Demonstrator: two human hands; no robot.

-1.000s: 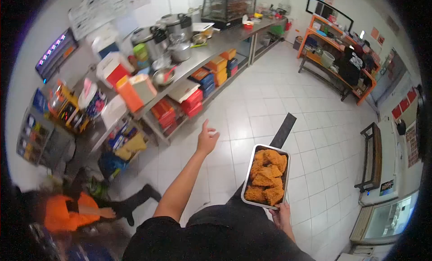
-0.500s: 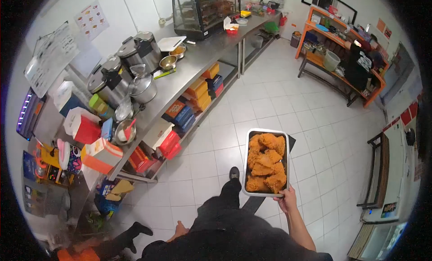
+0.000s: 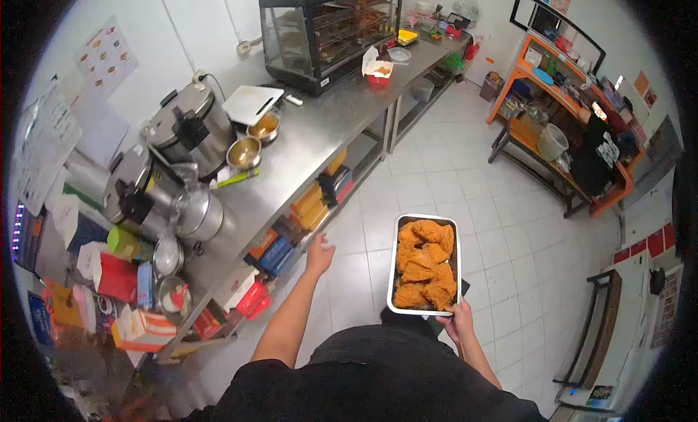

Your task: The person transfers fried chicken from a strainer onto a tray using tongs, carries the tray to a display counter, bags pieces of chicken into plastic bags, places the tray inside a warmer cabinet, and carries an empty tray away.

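My right hand grips a metal tray at its near right corner, fingers under the rim. Several pieces of breaded fried chicken fill the tray, which is held out in front of my body above the floor. My left hand is empty, reaching forward with its fingers loosely apart. It is left of the tray, near the lower shelf of the steel counter, and touches nothing that I can see.
On the counter stand a glass food warmer, large lidded cookers, metal bowls and a red-and-white box. Folded boxes line the shelf below. At the back right, a person is beside an orange desk. White floor tiles lie ahead.
I have moved forward toward the counter and food warmer. My left arm has come up and forward from beside my body. The tray stays in my right hand. A person's leg at lower left is gone.
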